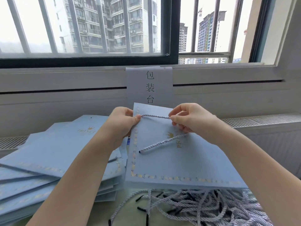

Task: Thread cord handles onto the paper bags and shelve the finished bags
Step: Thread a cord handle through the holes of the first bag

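Cord [155,117] ran taut between your hands above the worktop: left hand [123,121] pinched the paper bag [179,160] at its top hole, right hand [187,118] pinched the cord. Pulling harder risked tearing the hole or dragging the loose tip [140,151] through.

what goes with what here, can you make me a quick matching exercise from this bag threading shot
Things:
1. paper bag
2. cord
3. stack of flat bags
4. pile of loose cords

Places:
a. pinched by the right hand
b. gripped at its top edge by the left hand
c. at the near edge, below the held bag
d. to the left

Pairs: 1-b, 2-a, 3-d, 4-c
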`<state>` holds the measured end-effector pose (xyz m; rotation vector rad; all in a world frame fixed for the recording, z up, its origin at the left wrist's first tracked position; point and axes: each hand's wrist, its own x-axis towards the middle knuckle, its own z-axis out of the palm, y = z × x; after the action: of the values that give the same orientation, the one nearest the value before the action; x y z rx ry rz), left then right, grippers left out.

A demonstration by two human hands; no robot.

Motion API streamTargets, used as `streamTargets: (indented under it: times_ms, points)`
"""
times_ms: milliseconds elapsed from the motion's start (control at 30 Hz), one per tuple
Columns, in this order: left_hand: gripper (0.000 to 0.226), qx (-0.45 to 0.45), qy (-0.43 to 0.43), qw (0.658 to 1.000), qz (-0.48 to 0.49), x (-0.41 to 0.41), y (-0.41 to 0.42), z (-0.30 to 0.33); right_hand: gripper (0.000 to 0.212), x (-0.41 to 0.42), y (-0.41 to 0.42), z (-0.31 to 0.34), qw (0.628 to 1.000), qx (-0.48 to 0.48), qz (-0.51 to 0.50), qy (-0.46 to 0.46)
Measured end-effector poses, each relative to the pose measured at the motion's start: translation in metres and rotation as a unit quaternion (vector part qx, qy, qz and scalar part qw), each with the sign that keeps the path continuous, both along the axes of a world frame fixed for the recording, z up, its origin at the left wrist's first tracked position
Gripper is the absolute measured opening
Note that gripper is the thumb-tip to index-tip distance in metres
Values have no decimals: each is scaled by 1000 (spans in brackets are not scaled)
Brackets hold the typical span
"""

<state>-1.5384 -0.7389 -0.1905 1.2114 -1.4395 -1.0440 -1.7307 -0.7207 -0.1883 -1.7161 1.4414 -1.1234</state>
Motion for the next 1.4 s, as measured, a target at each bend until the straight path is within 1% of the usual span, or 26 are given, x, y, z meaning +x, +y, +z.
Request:
streamTargets:
  times_ms: [133,200,267,333,433,533,567,600,667,733,800,833,900,933,967,1000,1033,1067,1100,1133,1167,1200,1267,1333,1367,1400]
  points:
    - [19,9,81,996,20,6,-1,3,9,-1,1,3,993,-39,-6,112]
    - [17,14,126,992,29,10,-2,5,8,1,3,4,982,-60,-9,181]
    - [12,12,166,985,48,13,-3,7,13,5,8,6,968,-83,8,238]
    - [14,4,205,976,78,14,-5,8,27,11,17,10,958,-95,58,264]
    - [23,-3,264,956,126,19,-10,8,53,16,36,20,948,-82,138,273]
    - [24,4,323,934,150,25,-16,5,78,18,46,22,917,-57,177,353]
    - [23,3,341,928,152,26,-16,5,78,19,45,21,908,-67,165,380]
    - [23,-1,358,922,151,25,-15,5,71,19,42,20,902,-96,142,397]
    - [23,-21,376,915,143,20,-9,9,54,17,31,16,897,-195,61,391]
    - [25,-68,337,929,135,15,-4,15,47,13,22,15,880,-307,-44,360]
    - [25,-163,242,946,144,10,3,20,31,6,17,14,857,-392,-138,304]
    - [24,-232,176,941,173,8,7,22,23,1,15,15,852,-418,-169,264]
    - [27,-369,35,896,246,6,13,22,15,-10,12,19,863,-434,-197,167]
    - [30,-408,-17,874,263,5,14,21,15,-15,12,23,874,-430,-195,117]
    - [35,-416,-46,870,260,5,13,20,17,-18,13,28,884,-424,-186,68]
    - [43,-393,-56,885,242,4,11,18,18,-21,15,32,891,-420,-174,17]
    - [56,-345,-52,913,213,3,9,16,18,-23,18,36,894,-416,-162,-32]
    - [68,-283,-27,944,169,1,8,16,18,-24,21,39,895,-413,-149,-79]
    - [74,-223,21,968,109,0,8,15,19,-25,23,41,897,-405,-133,-120]
    - [73,-174,75,981,41,0,8,13,21,-25,24,42,899,-392,-117,-153]
    - [64,-140,117,983,-14,0,7,11,23,-25,24,41,904,-376,-108,-174]
    - [54,-119,150,980,-46,0,6,8,23,-26,22,39,910,-360,-110,-176]
    - [38,-105,199,972,-60,0,5,5,26,-26,15,32,925,-326,-143,-129]
    - [23,-96,229,967,-52,-2,4,5,40,-28,7,24,928,-303,-217,-4]
    - [18,-87,236,967,-41,-4,3,4,46,-27,3,20,920,-297,-247,70]
    - [17,-72,246,966,-29,-6,2,3,47,-25,1,17,911,-293,-261,126]
